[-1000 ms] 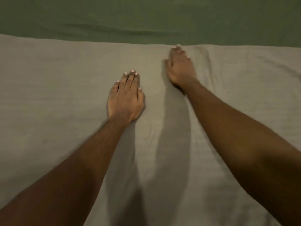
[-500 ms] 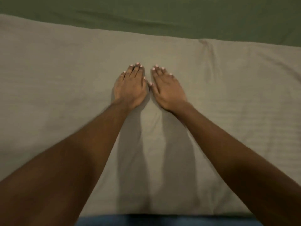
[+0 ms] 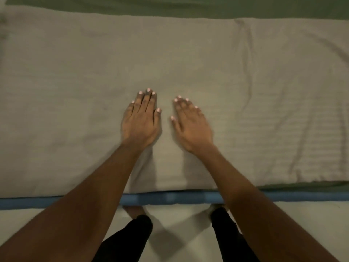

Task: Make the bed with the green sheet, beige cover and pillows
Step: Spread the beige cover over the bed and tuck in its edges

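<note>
Looking blurred, right hand (image 3: 192,127) perhaps touches beige cover (image 3: 75,82).

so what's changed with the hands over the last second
The right hand came back from the far edge of the beige cover to lie beside the left hand, and both slid over the cover toward the person, palms flat. Nothing was gripped or let go. The cover remains spread over the green sheet, with creases on its right side.

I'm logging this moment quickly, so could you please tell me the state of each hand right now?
Left hand: open, flat on the ribbed beige fabric cover.
Right hand: open, flat on the same cover.
</note>
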